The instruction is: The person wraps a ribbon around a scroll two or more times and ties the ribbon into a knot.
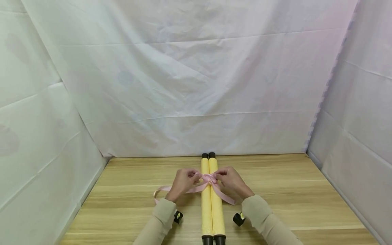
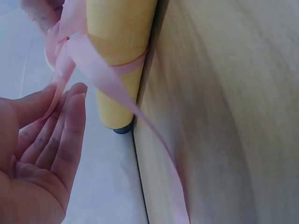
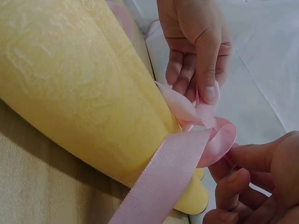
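Note:
Two yellow rolls [image 1: 207, 211] with black ends lie side by side on the table, pointing away from me. A pink ribbon [image 1: 209, 178] wraps round both and is crossed in a loose knot with loops on top. My left hand [image 1: 184, 182] pinches one loop between thumb and fingers, left of the knot. On the other side my right hand [image 1: 229, 178] pinches the opposite loop; its fingertips show right at the ribbon [image 3: 219, 140] in the right wrist view. One loose ribbon tail [image 2: 100, 70] trails left under my left wrist, the other lies toward the right front.
The wood-grain table [image 1: 137, 200] ends at a white cloth wall [image 1: 190, 85] behind, with more cloth at both sides. A black wrist device [image 1: 239, 219] shows below my right sleeve, another [image 1: 178, 216] beside my left.

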The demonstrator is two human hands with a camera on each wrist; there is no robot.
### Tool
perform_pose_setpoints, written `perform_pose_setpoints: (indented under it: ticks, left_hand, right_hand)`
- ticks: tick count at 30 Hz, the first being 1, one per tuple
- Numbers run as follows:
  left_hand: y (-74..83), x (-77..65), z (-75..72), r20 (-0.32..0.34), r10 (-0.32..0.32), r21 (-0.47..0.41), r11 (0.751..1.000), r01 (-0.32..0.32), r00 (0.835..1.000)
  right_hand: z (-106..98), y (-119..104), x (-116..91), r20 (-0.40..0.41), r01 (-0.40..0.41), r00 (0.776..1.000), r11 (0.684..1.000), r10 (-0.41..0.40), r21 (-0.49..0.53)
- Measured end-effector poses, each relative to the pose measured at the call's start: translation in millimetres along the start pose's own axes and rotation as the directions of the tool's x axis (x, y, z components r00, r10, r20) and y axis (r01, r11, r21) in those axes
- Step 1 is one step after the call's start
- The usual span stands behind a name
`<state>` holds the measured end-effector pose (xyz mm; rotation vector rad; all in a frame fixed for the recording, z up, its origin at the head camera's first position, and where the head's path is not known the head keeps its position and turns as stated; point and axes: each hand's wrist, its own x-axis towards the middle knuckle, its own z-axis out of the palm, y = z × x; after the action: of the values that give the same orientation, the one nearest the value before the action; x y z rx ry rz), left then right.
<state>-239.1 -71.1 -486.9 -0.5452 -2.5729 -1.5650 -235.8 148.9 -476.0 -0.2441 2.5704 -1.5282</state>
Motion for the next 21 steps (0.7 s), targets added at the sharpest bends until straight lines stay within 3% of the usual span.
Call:
perform_pose_setpoints:
  ticks: [7,14,17,21]
  left_hand:
    - [2.2,-1.2,-6.7,0.009,0.009,-0.036,0.999,-0.008,1.000]
    - [15.9,-6.0,-15.6,0.087,-0.076,-0.226,0.970,0.094,0.993]
    - [24.8,-9.2,-21.3,0.092,-0.076,-0.205,0.974,0.093,0.993]
    - [30.5,-12.0,-26.5,0.085,-0.067,-0.105,0.992,0.075,0.994]
  right_hand:
    - [-2.7,-0.5,1.2,-0.036,-0.019,0.999,1.000,0.018,-0.019]
    - [-6.2,0.8,1.5,-0.072,-0.003,0.997,0.998,-0.001,-0.056]
    - [-9.0,1.7,1.1,-0.096,-0.015,0.995,0.997,0.008,-0.077]
    - [-13.7,3.6,1.2,-0.114,-0.029,0.993,0.995,0.019,-0.092]
